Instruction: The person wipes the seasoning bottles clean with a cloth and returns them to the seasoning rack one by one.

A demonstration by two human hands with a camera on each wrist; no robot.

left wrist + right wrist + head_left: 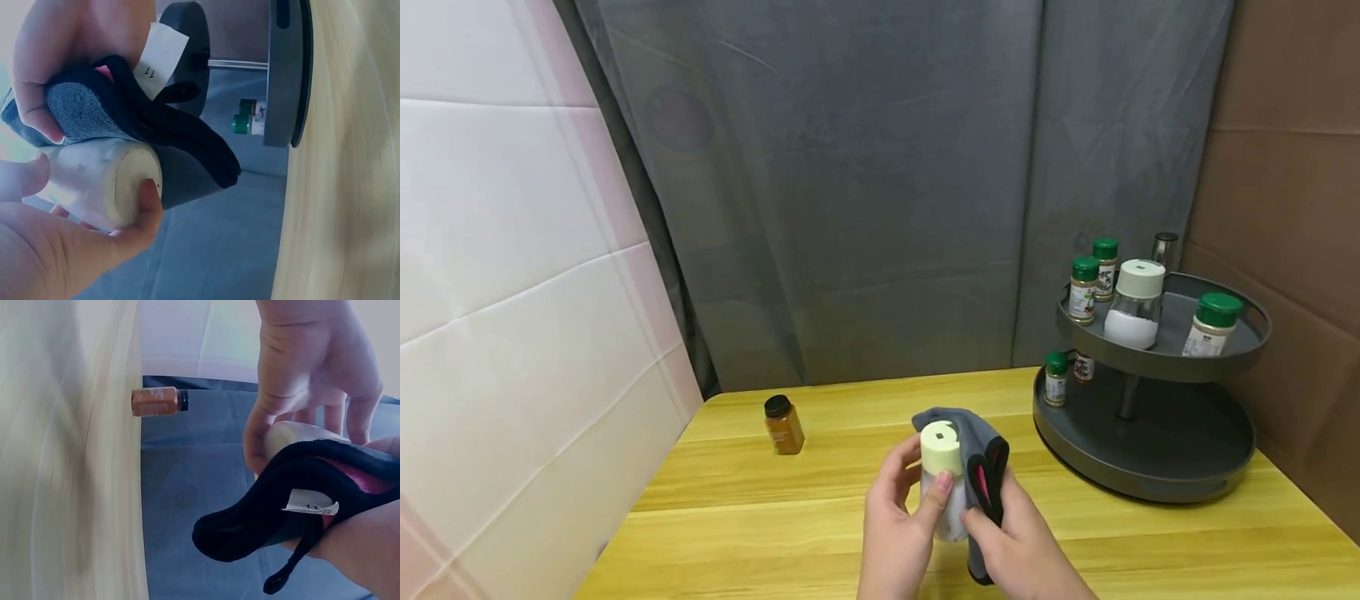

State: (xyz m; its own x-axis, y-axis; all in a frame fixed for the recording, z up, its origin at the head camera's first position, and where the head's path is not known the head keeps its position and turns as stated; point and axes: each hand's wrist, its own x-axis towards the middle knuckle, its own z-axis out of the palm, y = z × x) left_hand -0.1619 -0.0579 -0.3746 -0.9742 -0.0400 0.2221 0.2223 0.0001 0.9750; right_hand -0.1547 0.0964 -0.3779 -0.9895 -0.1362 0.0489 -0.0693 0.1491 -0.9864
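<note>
A clear shaker jar [942,450] with a pale green lid and white contents is held above the table. My left hand [901,517] grips it from the left, thumb across its front and a finger at its base in the left wrist view. On the jar's right side lies a folded grey cloth [973,442] with black edging and a bit of pink inside. My right hand [1018,533] pinches this cloth, thumb in front, and presses it to the jar. A white tag [161,59] sticks out of the cloth. The right fingers are mostly hidden behind it.
At the right stands a two-tier dark grey turntable rack [1142,475]. Its upper tier holds several green-capped spice bottles and a white-lidded jar [1135,304]; small bottles [1056,380] stand on the lower one. An orange-brown spice bottle [786,429] with black cap stands back left on the wooden table.
</note>
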